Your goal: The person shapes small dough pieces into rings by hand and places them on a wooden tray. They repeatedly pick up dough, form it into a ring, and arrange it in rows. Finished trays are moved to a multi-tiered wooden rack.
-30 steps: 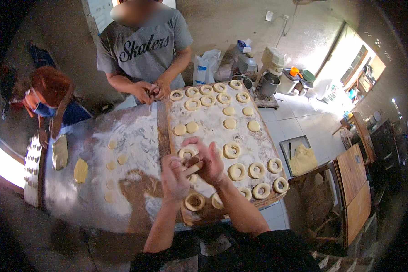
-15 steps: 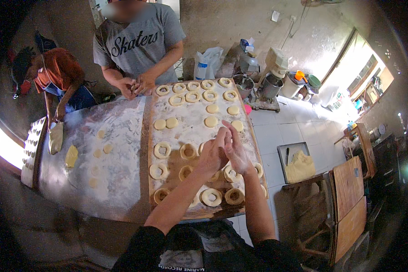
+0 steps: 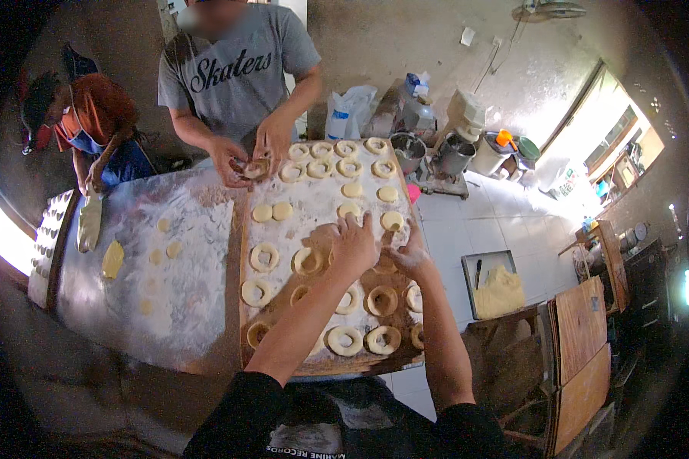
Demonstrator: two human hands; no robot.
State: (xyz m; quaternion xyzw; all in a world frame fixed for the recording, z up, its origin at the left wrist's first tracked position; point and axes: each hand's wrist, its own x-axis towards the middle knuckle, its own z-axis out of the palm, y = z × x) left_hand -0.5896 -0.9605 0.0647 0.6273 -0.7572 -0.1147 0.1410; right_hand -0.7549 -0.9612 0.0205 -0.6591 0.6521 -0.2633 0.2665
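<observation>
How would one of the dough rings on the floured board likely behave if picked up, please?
The dough ring looks soft and unbaked, so it would probably sag or stretch. Lying flat, it seems unlikely to roll. The floured board should let it come away fairly cleanly.

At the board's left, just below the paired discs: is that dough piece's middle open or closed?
Open: the dough piece has a hole, and the floured board shows through it.

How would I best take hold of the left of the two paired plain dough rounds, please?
Probably by its near and far rims, from the left: the left dough round lies flat, its right edge close against the right dough round, with floured board on its other sides.
</observation>
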